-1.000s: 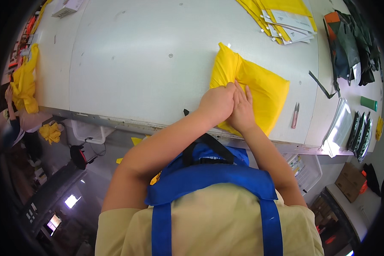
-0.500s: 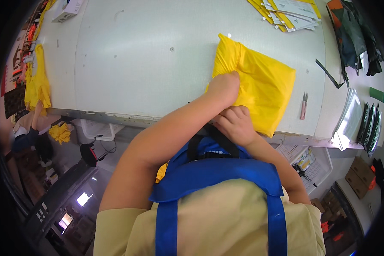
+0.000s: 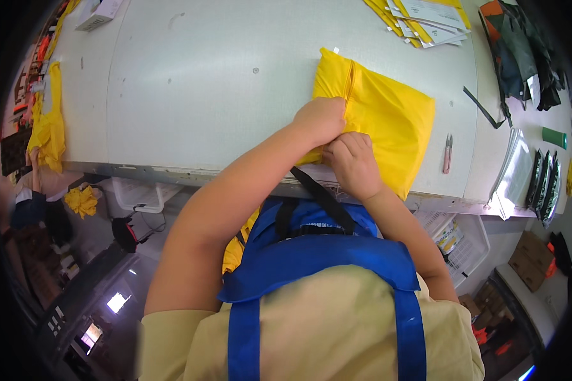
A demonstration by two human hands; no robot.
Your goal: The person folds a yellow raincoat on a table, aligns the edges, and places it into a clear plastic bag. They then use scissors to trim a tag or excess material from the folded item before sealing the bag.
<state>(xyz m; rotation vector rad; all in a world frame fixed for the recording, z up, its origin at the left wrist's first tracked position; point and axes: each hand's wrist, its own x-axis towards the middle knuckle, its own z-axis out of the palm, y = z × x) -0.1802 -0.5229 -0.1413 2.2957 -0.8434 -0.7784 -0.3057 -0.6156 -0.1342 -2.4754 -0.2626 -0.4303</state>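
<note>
Presently, both hands are closed on a folded yellow fabric piece (image 3: 388, 120) that lies on the white work table (image 3: 203, 76), at its near edge and toward the right. The left hand (image 3: 321, 120) sits at the piece's left border, fingers curled and pinching the cloth beside a seam or zip line that runs from the far corner toward the near edge. The right hand (image 3: 353, 165) lies just nearer and touching the left, knuckles up, fingers bunched on the near left corner of the fabric; what exactly sits between the fingertips cannot be told. The piece extends away from both hands to the right and far side, its long axis slanting from the far left corner down to the near right, where it slightly overhangs the table edge. Neither hand is clearly nearer the bulk of the cloth; both grip the same corner. To the right, apart from the fabric, small thread snips (image 3: 447, 152) lie on the table, with clear plastic bags (image 3: 511, 181) beyond them. A stack of yellow pieces with paper cards (image 3: 419, 19) rests at the far edge, and dark garments (image 3: 515, 57) at the far right.
</note>
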